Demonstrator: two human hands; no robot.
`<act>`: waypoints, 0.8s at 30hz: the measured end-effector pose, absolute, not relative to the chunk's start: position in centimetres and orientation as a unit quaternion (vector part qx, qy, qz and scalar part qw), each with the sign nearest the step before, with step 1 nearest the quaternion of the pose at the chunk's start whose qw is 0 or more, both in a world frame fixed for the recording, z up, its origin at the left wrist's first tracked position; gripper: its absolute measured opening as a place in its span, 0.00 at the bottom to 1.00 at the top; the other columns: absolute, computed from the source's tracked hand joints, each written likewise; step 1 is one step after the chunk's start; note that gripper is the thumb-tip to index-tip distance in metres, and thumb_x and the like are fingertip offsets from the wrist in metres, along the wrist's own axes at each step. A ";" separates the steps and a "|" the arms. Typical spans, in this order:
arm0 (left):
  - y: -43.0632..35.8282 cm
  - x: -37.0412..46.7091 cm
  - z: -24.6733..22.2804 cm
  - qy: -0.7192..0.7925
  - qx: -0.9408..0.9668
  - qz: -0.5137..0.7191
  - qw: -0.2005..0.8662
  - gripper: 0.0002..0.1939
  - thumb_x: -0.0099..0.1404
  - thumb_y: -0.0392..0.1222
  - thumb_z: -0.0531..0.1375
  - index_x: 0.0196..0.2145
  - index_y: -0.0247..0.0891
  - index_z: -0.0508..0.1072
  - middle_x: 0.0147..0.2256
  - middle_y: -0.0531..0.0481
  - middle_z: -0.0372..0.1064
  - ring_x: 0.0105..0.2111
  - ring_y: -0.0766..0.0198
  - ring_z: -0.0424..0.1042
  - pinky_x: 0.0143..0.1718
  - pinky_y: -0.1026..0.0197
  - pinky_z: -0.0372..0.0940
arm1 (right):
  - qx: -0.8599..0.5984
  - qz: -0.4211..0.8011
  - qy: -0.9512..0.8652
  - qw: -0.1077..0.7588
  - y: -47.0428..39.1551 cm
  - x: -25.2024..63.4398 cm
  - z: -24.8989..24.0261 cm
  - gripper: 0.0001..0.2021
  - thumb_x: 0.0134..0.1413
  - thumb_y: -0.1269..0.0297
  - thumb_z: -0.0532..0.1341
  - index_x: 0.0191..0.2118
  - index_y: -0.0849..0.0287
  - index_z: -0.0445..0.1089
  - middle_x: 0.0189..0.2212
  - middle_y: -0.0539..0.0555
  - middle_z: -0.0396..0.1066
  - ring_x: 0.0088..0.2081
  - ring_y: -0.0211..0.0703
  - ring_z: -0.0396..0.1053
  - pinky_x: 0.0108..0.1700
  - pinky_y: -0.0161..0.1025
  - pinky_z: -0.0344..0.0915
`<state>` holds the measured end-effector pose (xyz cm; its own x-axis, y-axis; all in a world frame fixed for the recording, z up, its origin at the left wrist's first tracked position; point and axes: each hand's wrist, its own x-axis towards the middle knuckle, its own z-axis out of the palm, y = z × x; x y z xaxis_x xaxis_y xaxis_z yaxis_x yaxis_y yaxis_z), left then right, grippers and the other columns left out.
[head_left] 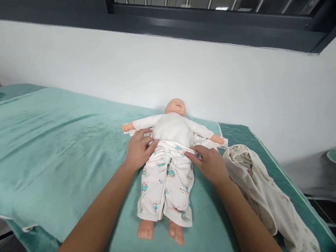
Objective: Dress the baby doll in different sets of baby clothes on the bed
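A baby doll (174, 128) lies on its back with its arms spread, head toward the wall, wearing a white long-sleeved top. White trousers (167, 181) with a teal and red print cover its legs, and its bare feet stick out below. At the waistband's left side, my left hand (139, 149) is closed, thumb on the edge of the cloth. My right hand (210, 163) pinches the waistband on the other side between thumb and fingers. Some fingertips of both hands are hidden by the cloth. White fabric (204, 141) spreads under the doll's arms.
A crumpled cream cloth or garment (262, 189) lies right of the doll, beside my right forearm. Green sheets (51, 143) cover the bed. A white wall (102, 65) stands behind it, below a dark-framed barred window (194, 24).
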<state>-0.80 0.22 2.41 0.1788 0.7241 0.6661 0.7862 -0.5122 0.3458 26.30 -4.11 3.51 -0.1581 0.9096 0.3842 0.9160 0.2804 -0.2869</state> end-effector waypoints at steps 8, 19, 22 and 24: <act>-1.8 -1.1 1.8 -0.516 -0.754 -0.404 -0.038 0.17 0.72 0.50 0.51 0.34 0.41 0.75 0.51 0.48 0.69 0.50 0.58 0.69 0.50 0.55 0.63 | -0.581 0.286 -0.698 0.307 -4.2 27.6 2.7 0.19 0.56 0.42 0.61 0.43 0.50 0.71 0.19 0.44 0.60 0.24 0.40 0.61 0.28 0.36 0.52; -1.4 -1.1 2.0 -0.521 -0.732 -0.401 -0.179 0.15 0.70 0.53 0.53 0.39 0.42 0.72 0.55 0.49 0.64 0.40 0.63 0.71 0.46 0.57 0.64 | -0.524 0.282 -0.639 0.487 -3.0 26.6 0.5 0.38 0.43 0.49 0.71 0.59 0.50 0.60 0.54 0.58 0.62 0.39 0.43 0.68 0.38 0.42 0.70; -1.3 -1.0 2.0 -0.516 -0.727 -0.409 -0.193 0.14 0.70 0.53 0.53 0.41 0.42 0.72 0.57 0.48 0.63 0.42 0.62 0.71 0.47 0.57 0.64 | -0.507 0.234 -0.669 0.490 -2.3 26.7 0.3 0.42 0.46 0.47 0.69 0.65 0.48 0.55 0.64 0.60 0.53 0.58 0.54 0.61 0.50 0.49 0.70; -1.2 -1.0 1.9 -0.509 -0.726 -0.416 -0.202 0.14 0.70 0.53 0.53 0.41 0.43 0.72 0.59 0.48 0.62 0.47 0.60 0.71 0.49 0.57 0.64 | -0.490 0.228 -0.697 0.472 -1.9 26.6 0.1 0.39 0.54 0.46 0.64 0.68 0.47 0.51 0.68 0.58 0.48 0.67 0.54 0.50 0.61 0.54 0.61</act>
<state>-0.98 -1.22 1.94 0.1356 0.9076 0.3972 0.5713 -0.3992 0.7171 26.58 -1.94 0.11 -0.0746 0.8978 0.4341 0.4668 0.4161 -0.7803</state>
